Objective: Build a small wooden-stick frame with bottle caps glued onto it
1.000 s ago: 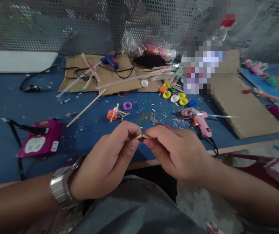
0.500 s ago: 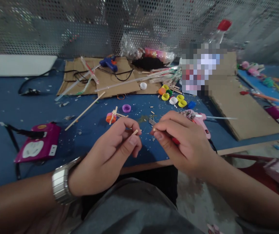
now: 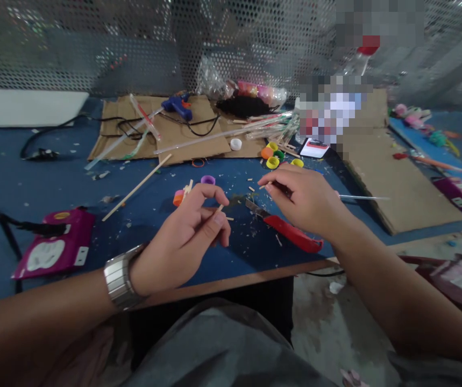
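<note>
My left hand [image 3: 184,236] is closed in a pinch on a short wooden stick [image 3: 220,208] that pokes up between thumb and forefinger. Just beyond it, partly hidden, are an orange bottle cap [image 3: 179,198] with pale sticks on it and a purple cap [image 3: 208,180]. My right hand [image 3: 303,196], also pinching, has the tip of a small wooden piece [image 3: 263,186] showing at its fingertips. Below that hand a red utility knife [image 3: 293,234] lies on the blue table, its blade pointing left. Little offcuts [image 3: 251,188] are scattered near the blade.
A long wooden stick [image 3: 137,188] and a magenta box [image 3: 55,242] lie to the left. Yellow caps [image 3: 272,162] and a phone [image 3: 313,148] sit beyond my right hand. Farther back are cardboard [image 3: 198,134] and a blue glue gun [image 3: 177,106]. Another cardboard sheet [image 3: 408,193] covers the right.
My right hand has moved up and away from me, uncovering the red utility knife and covering the pink glue gun and some caps. My left hand keeps its pinch on the stick.
</note>
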